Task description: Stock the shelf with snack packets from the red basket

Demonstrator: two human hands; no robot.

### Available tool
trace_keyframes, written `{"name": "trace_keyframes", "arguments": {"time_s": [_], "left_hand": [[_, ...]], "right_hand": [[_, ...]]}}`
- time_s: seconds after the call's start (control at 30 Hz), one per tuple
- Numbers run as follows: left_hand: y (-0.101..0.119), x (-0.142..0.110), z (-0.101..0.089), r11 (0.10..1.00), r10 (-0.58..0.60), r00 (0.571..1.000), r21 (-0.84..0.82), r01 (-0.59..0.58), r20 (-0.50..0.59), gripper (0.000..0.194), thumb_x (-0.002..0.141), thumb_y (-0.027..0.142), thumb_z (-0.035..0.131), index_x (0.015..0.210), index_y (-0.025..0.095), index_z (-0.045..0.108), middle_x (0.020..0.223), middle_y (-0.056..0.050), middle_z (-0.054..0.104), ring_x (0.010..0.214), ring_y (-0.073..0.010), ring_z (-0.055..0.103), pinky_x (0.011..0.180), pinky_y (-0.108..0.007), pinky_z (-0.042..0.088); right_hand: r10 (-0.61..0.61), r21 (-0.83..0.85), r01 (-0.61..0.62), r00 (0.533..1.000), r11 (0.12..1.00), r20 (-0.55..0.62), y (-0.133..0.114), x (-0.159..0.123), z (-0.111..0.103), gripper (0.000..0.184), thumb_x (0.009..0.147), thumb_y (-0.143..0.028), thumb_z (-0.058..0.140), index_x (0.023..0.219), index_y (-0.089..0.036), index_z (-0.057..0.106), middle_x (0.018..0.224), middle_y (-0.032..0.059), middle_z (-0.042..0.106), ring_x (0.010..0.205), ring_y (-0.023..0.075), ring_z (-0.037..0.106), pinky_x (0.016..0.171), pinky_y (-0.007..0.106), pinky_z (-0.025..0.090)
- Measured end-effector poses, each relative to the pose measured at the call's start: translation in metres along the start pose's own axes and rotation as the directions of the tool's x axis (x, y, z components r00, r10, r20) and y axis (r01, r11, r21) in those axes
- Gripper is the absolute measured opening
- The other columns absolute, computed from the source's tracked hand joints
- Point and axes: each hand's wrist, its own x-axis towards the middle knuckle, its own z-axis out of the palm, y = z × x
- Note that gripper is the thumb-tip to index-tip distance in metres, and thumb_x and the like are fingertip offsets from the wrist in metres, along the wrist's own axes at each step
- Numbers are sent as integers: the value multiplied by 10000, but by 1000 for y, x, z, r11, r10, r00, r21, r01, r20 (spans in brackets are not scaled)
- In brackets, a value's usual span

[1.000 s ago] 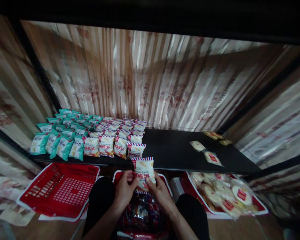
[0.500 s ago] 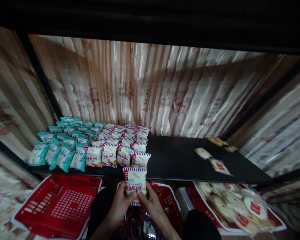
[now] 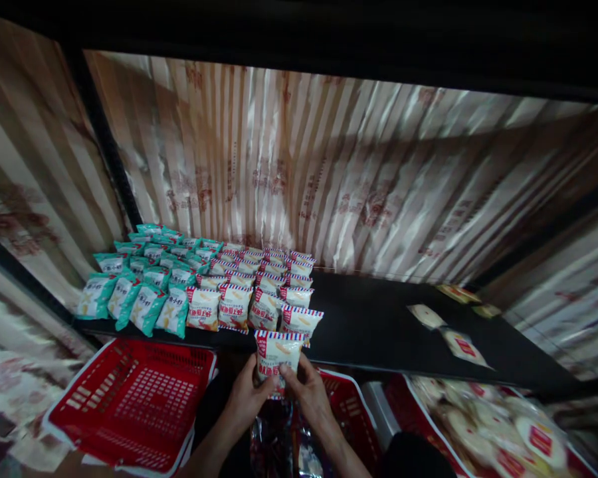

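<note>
Between my two hands I hold a white snack bag (image 3: pixel 279 348) with red lettering and a striped top edge, upright just in front of the shelf's front edge. My left hand (image 3: pixel 249 392) grips its left side and my right hand (image 3: pixel 303 385) its right side, thumbs over the lower front. Behind it, rows of matching white snack bags (image 3: pixel 235 307) stand on the black shelf (image 3: pixel 363 318). To their left are rows of teal snack bags (image 3: pixel 149 309). Below my hands, dark shiny packages (image 3: pixel 272 435) lie in a red basket (image 3: pixel 346 401).
At lower left is a red basket (image 3: pixel 144 398) with perforated sides. Another basket at lower right holds packaged round, pale items (image 3: pixel 498 425). A few flat packets (image 3: pixel 463 346) lie on the shelf's right part. Black posts (image 3: pixel 99 133) and an upper beam (image 3: pixel 299 40) frame the shelf, with striped curtain behind.
The view has shifted, so the shelf and baskets sit further right in it. Both hands still hold the white snack bag, now slightly higher and tipped back a little.
</note>
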Motion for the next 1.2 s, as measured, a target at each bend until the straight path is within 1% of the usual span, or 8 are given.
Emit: {"name": "trace_keyframes", "arguments": {"time_s": [0.17,0.3,0.43,0.53,0.67,0.9,1.03,1.2], "left_hand": [[-5,7,-9,1000,15,1000,13,-15,9,560,700,460,657,1146,147,528,1149,-138,648,1042,-266,615,893,-335,487],[-1,13,-13,999,23,999,22,-23,-27,537,700,438,653,1134,147,531,1121,-134,662,1020,-261,626,895,-340,488],[3,23,-17,997,79,994,32,-76,-75,501,688,434,657,1093,156,557,1073,-122,684,990,-258,636,899,-362,486],[3,32,-18,996,79,984,51,-71,-159,504,657,451,675,1061,166,575,1074,-119,685,985,-262,638,895,-371,489],[3,41,-18,998,56,981,49,-48,-185,525,633,483,687,1042,171,584,1062,-113,692,952,-255,652,881,-366,502],[-8,52,-17,999,35,974,26,-30,-224,589,606,514,707,1069,171,584,1080,-111,687,1028,-269,625,884,-343,504],[-16,53,-17,998,49,975,49,-40,-215,576,630,526,680,1066,167,567,1129,-116,664,1044,-262,617,894,-335,498],[-14,50,-15,997,24,985,79,-11,-168,520,657,511,655,1045,177,562,1051,-95,694,954,-240,649,856,-323,510]], "right_hand": [[-12,-16,13,998,1000,64,5,6,4,505,647,-502,722,1039,-195,641,999,66,711,929,266,645,899,409,472],[-45,-187,70,990,980,133,4,14,1,436,719,-457,664,1056,-185,615,1020,69,700,950,254,637,887,383,477],[-157,-535,190,982,823,106,-8,22,-1,298,757,-343,613,1008,-182,620,997,85,691,944,259,636,853,374,493],[-303,-681,308,944,664,132,-17,29,-4,353,755,-267,595,1103,-204,594,1077,90,666,1017,257,618,877,378,496],[-433,-726,450,871,520,231,-36,44,-15,441,814,-259,543,1254,-241,513,1193,76,624,1062,217,603,898,359,504],[-553,-722,589,760,363,343,-89,85,-33,202,879,-261,487,979,-236,661,938,49,702,908,189,637,812,321,525],[-540,-715,608,752,344,380,-94,104,-41,188,872,-250,499,938,-227,674,930,52,700,906,186,634,808,317,524],[-471,-746,571,792,343,389,-87,129,-60,200,863,-225,495,904,-222,691,910,50,708,878,190,643,790,322,521]]}}
